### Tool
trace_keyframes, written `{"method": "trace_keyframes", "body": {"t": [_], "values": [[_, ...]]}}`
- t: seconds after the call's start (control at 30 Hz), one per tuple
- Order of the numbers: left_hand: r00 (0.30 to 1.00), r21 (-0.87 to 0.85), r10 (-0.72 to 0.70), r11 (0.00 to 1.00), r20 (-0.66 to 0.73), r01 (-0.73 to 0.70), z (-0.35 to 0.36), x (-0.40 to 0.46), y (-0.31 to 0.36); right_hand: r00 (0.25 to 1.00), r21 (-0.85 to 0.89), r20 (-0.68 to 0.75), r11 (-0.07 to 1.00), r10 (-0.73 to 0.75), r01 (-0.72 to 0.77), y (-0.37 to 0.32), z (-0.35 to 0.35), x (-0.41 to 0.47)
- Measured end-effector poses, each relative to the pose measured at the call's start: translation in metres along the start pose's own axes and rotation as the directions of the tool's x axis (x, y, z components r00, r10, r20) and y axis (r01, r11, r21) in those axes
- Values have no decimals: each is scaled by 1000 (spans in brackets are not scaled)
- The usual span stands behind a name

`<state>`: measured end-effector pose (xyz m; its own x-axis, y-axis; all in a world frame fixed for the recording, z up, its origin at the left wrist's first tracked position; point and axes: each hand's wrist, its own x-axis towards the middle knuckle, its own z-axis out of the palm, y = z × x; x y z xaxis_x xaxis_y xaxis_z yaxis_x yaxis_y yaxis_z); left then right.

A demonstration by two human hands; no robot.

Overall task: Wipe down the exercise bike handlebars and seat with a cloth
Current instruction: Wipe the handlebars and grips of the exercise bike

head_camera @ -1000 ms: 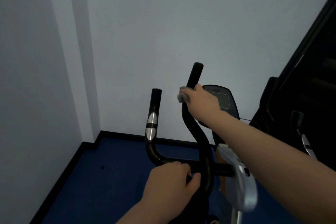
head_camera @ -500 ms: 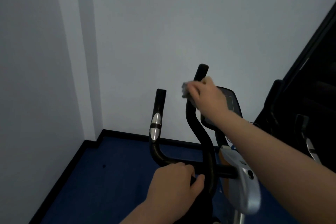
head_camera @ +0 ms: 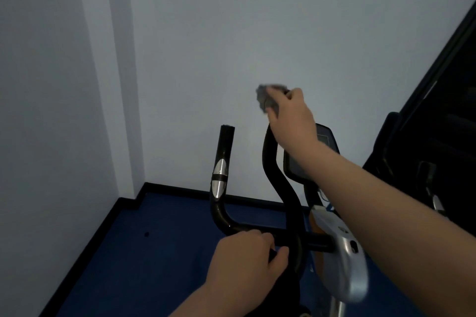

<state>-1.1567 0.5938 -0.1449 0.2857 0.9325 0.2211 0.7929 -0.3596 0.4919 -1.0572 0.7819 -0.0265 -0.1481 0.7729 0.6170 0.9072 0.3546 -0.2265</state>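
Cloth (head_camera: 268, 100): grey, bunched, gripped in right hand (head_camera: 291, 118) at the very tip of the right handlebar upright (head_camera: 279, 188); a second ago lower on the same upright, below its end. Upward stroke therefore at its limit; tip itself hidden under cloth and fingers.

Right hand: fingers curled round the cloth, wrapped over the bar end.

Left hand (head_camera: 247, 262): clamped on the horizontal crossbar (head_camera: 315, 242) near the centre stem, unmoved over the last second; steadying the bike, by the look of it.

Left handlebar upright (head_camera: 222, 170): bare, silver pulse plates showing, no cloth near it. Probably next in line.

Console (head_camera: 306, 159): dark screen, just behind the right forearm.

Seat: out of view; presumably not wiped yet.

Surroundings: pale wall (head_camera: 231, 33), blue floor (head_camera: 154, 239) with black skirting, dark equipment (head_camera: 438, 123) at far right.

Status: one upright likely near done; most of the task outstanding.
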Motion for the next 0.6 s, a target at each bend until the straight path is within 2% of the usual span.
{"method": "trace_keyframes", "body": {"t": [0.1, 0.27, 0.33, 0.4, 0.47, 0.53, 0.6], "values": [[1000, 6, -5, 1000, 2, 5, 1, 0, 0, 999, -41, -2, 999, 32, -32, 8, -8, 6], [1000, 23, -3, 1000, -18, 4, 2, 0, -1, 976, 2, 212, 999, 48, -50, 10, 19, -37], [1000, 8, 1, 1000, -25, -1, 4, 0, -2, 982, 56, 182, 997, 45, -56, 7, 16, -27], [1000, 0, 3, 1000, -28, -3, 5, 1, -3, 999, 99, 54, 995, 10, -15, 6, 9, -10], [999, 0, -2, 1000, -38, 2, 6, 1, -3, 999, 68, -54, 998, -9, 13, 11, 2, 3], [999, -11, 6, 1000, -46, -6, 6, 1, -3, 999, 19, -28, 1000, 20, -19, 17, 6, -3], [999, -17, 3, 1000, -37, -3, 5, 0, -3, 991, 113, 80, 987, 103, -112, 21, 19, -21]]}}
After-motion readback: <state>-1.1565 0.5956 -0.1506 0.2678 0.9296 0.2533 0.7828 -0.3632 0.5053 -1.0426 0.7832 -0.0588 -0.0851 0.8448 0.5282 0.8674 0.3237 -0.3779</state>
